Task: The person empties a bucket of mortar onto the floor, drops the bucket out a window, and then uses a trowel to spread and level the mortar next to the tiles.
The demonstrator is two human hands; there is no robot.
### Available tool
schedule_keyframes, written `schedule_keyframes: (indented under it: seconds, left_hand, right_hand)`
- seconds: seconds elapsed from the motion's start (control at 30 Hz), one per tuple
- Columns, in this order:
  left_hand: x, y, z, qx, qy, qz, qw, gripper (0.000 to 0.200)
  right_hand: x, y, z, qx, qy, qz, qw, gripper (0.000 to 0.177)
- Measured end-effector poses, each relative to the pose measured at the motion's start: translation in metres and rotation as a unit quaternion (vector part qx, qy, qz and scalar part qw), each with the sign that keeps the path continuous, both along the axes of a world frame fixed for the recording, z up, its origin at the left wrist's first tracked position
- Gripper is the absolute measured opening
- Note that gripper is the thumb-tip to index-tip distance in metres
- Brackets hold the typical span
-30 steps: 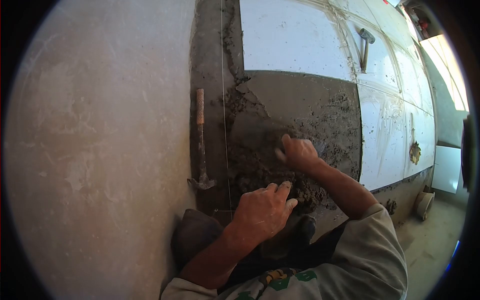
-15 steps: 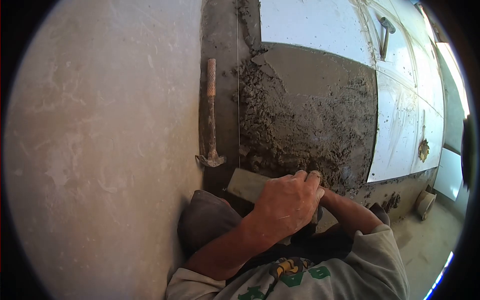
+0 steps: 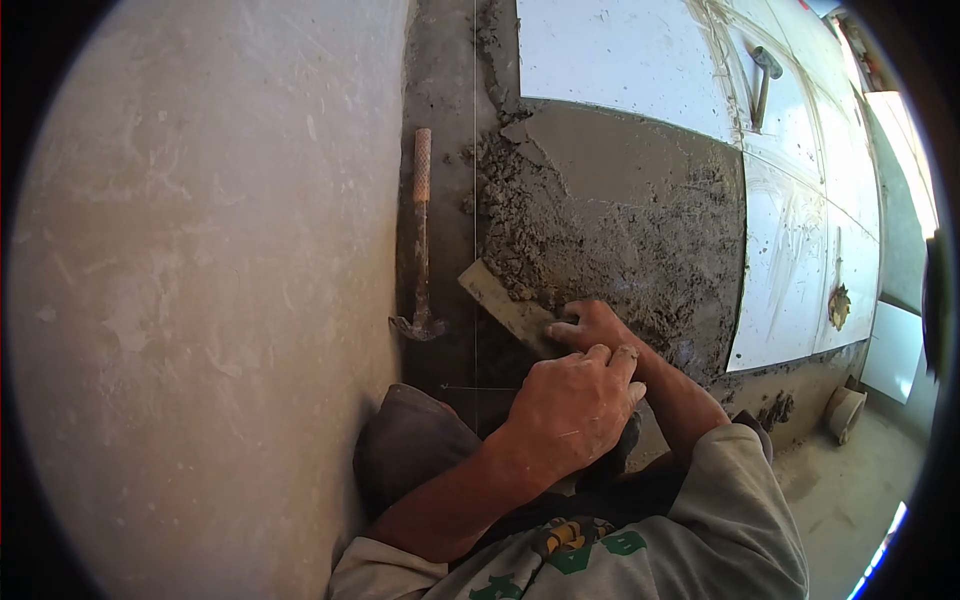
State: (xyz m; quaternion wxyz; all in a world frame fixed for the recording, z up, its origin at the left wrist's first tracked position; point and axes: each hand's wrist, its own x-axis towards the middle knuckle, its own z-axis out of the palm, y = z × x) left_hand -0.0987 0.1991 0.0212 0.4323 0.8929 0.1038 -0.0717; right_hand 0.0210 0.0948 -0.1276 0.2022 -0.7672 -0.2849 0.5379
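Observation:
My right hand is closed around a plastering trowel, its fingers at the blade's near end. The long, flat blade slants up and left, with its edge against the rough wet mortar. My left hand is just below, near the right wrist, its back toward me and its fingers bent in. What is under that palm is hidden. To the left of the trowel, a hammer with a worn orange grip lies along the foot of the wall. A taut string line runs past the blade's far end.
A plastered wall rises close on my left. White tiles border the mortar at the far side and right, with a mallet and a mortar lump on them. A mortar-stained round container lies at lower right.
My right hand has come out from behind the left and moved forward with the trowel. The blade has turned to a steeper slant and now reaches the mortar. My left hand stays put.

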Motion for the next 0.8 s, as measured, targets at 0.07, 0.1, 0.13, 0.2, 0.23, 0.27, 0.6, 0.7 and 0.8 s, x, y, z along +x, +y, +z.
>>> schedule_keyframes:
  seconds: [0.07, 0.1, 0.13, 0.2, 0.23, 0.27, 0.6, 0.7, 0.8]
  left_hand:
    - [0.000, 0.000, 0.001, -0.003, 0.001, 0.003, 1.000, 0.037]
    - [0.001, 0.001, 0.002, -0.008, 0.003, 0.007, 1.000, 0.036]
    - [0.001, 0.001, 0.001, -0.008, 0.002, 0.007, 1.000, 0.036]
    - [0.001, 0.001, 0.002, -0.010, 0.000, 0.010, 1.000, 0.035]
    - [0.002, 0.001, 0.002, -0.008, -0.002, 0.007, 1.000, 0.035]
    - [0.002, 0.001, 0.002, -0.008, 0.007, 0.005, 1.000, 0.035]
    - [0.005, 0.002, 0.002, -0.002, 0.049, -0.024, 0.998, 0.041]
    - [0.004, 0.000, 0.001, 0.002, 0.045, -0.025, 0.999, 0.041]
    - [0.003, 0.000, 0.001, 0.003, 0.037, -0.024, 0.999, 0.041]
  right_hand:
    - [0.007, 0.003, -0.003, 0.000, -0.019, 0.005, 1.000, 0.043]
    - [0.012, 0.005, -0.004, -0.002, -0.038, 0.012, 0.999, 0.043]
    - [0.016, 0.007, -0.004, -0.002, -0.039, 0.011, 0.999, 0.043]
    - [0.024, 0.011, -0.003, -0.001, -0.041, -0.026, 0.999, 0.048]
    - [0.029, 0.012, -0.004, 0.001, -0.043, -0.029, 0.999, 0.048]
    - [0.035, 0.014, -0.004, 0.010, -0.051, -0.027, 0.998, 0.048]
    - [0.092, 0.066, 0.021, 0.008, 0.010, -0.204, 0.979, 0.037]
    - [0.097, 0.083, 0.015, 0.061, 0.073, -0.325, 0.941, 0.037]
    - [0.087, 0.088, 0.016, 0.050, 0.126, -0.303, 0.943, 0.036]
